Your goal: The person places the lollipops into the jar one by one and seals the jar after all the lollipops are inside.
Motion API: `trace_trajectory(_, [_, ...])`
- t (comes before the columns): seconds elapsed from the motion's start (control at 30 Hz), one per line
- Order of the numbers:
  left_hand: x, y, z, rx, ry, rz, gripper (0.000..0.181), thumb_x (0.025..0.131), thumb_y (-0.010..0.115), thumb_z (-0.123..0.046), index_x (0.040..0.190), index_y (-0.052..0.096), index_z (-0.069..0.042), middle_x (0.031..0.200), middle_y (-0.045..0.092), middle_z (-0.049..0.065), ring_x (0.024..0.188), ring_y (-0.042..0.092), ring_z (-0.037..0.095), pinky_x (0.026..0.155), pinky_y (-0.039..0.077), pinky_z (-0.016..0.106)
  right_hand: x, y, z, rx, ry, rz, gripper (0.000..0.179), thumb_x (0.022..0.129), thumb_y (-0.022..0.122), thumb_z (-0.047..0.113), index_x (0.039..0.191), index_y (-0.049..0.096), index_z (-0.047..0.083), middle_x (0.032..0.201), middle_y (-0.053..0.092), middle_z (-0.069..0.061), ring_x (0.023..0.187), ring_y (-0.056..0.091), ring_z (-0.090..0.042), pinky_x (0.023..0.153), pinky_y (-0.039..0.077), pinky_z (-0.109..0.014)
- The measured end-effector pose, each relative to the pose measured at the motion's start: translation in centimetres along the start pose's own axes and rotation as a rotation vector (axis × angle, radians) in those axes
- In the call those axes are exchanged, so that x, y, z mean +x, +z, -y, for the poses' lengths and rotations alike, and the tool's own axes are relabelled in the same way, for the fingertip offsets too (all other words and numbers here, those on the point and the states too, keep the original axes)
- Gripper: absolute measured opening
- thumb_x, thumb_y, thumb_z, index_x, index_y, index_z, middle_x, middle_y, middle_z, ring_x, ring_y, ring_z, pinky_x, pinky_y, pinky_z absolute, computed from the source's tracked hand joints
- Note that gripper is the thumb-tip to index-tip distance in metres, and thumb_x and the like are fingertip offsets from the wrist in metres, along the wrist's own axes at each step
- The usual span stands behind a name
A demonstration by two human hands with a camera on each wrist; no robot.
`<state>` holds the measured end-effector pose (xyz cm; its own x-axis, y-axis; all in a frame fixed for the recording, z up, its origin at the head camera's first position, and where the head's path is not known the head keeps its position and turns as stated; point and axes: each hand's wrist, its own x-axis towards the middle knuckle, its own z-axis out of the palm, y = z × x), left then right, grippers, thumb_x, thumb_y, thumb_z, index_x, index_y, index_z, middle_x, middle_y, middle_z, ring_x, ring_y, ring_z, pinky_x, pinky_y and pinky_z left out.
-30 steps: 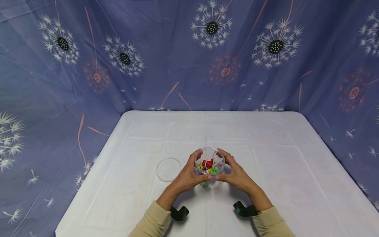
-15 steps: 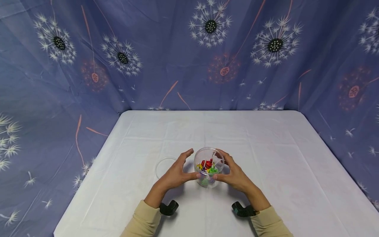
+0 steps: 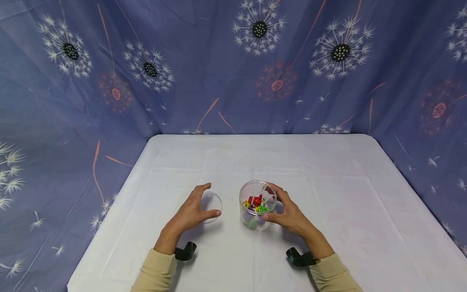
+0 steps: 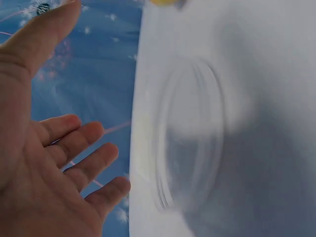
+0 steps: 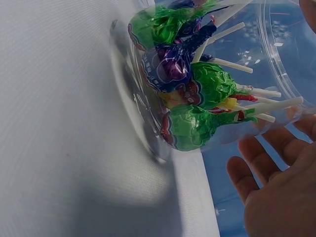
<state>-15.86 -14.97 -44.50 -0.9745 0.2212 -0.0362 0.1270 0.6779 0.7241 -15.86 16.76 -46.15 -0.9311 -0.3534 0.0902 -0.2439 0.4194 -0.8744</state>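
Note:
A clear round jar (image 3: 246,219) stands upright on the white tabletop, with several wrapped lollipops (image 5: 190,126) inside in green, purple, red and yellow. My right hand (image 3: 290,213) holds it from the right side, thumb at the front and fingers behind the rim. To the left, a clear round lid (image 4: 190,133) lies flat on the table. My left hand (image 3: 191,209) is spread beside and over it, thumb in front and fingers behind, holding nothing. In the left wrist view a gap shows between those fingers and the lid. Part of the lid is hidden behind the hand.
A white cloth covers the table (image 3: 328,170). Blue curtain fabric (image 3: 204,81) with dandelion prints hangs behind it and along both sides. Dark wrist-worn devices (image 3: 186,251) sit below each hand.
My left hand has let go of the jar and moved left to the lid. The right hand has stayed at the jar, which has hardly moved.

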Motion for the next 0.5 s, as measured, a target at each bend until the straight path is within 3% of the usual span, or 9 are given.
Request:
trace_trajectory(0.3, [-0.3,-0.7,2.7,0.171,0.074,0.010,0.102,0.068,0.082,-0.043,0.147,0.027,-0.011,0.146,0.036,0.013,0.135,0.035,0.031,0.104,0.037,0.051,-0.1,0.1,0.0,0.001,-0.012,-0.009,0.086,0.075,0.078,0.029,0.144,0.027,0.038,0.143,0.039,-0.009,0.128,0.041,-0.042,0.098,0.032,-0.066])
trace_trajectory(0.5, [-0.2,-0.7,3.8,0.240,0.096,0.007,0.105,0.064,0.083,-0.048,0.145,0.030,-0.008,0.145,0.037,0.015,0.135,0.034,0.034,0.106,0.034,0.052,0.0,0.2,0.1,0.000,-0.004,-0.013,0.086,0.075,0.078,0.027,0.144,0.028,0.036,0.143,0.039,-0.010,0.129,0.040,-0.042,0.099,0.031,-0.067])
